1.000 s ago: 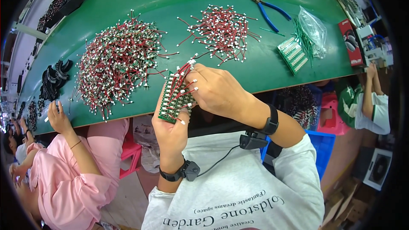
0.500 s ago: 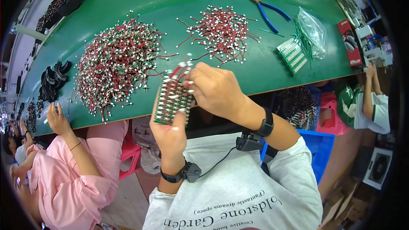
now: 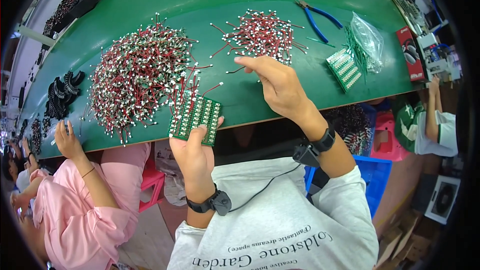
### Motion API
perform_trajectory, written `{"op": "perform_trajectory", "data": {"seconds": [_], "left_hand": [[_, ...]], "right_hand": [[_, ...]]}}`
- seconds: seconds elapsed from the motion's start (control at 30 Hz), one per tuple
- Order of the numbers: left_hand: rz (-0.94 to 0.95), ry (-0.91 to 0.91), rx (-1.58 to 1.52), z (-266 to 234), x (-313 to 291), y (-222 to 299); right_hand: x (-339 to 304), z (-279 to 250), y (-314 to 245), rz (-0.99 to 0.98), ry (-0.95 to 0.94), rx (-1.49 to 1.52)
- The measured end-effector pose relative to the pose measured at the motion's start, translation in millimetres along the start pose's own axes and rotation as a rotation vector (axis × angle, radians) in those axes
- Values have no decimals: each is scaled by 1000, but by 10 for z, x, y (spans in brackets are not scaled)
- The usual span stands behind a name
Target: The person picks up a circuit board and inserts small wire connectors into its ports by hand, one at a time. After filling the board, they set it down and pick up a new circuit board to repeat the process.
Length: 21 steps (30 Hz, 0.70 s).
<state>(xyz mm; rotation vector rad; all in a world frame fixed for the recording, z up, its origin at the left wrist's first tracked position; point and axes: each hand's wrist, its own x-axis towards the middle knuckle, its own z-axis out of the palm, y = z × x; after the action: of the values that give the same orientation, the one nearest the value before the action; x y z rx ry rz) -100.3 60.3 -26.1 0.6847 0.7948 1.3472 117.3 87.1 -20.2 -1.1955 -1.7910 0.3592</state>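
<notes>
My left hand grips a green circuit board panel by its near edge, thumb on top. Rows of small pale parts cover the panel. Red wires with white connectors stick out past its far left side, against the larger heap of wired pieces. My right hand hovers beside the smaller pile of red wires, index finger stretched out. One loose wire lies just below its fingertips; I see nothing clearly held there.
Blue-handled cutters, another green panel, a clear plastic bag and a red box lie on the right of the green table. Black curved parts are at left. A co-worker in pink sits beside me.
My right hand has left the panel and moved right toward the smaller wire pile. The panel has turned flatter in my left hand, its wires now lying toward the far left.
</notes>
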Motion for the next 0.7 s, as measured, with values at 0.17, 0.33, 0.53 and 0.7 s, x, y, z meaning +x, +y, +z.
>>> {"op": "perform_trajectory", "data": {"seconds": [0.17,0.33,0.53,0.7], "left_hand": [[-16,-18,-22,2,11,4],[-22,-14,-18,6,1,18],[-16,-3,-21,31,-19,45],[-16,14,-22,36,-25,65]], "right_hand": [[74,42,-5,-5,153,-41],[28,133,-37,266,72,391],[43,56,-117,481,-59,664],[44,3,-292,594,-191,606]]}}
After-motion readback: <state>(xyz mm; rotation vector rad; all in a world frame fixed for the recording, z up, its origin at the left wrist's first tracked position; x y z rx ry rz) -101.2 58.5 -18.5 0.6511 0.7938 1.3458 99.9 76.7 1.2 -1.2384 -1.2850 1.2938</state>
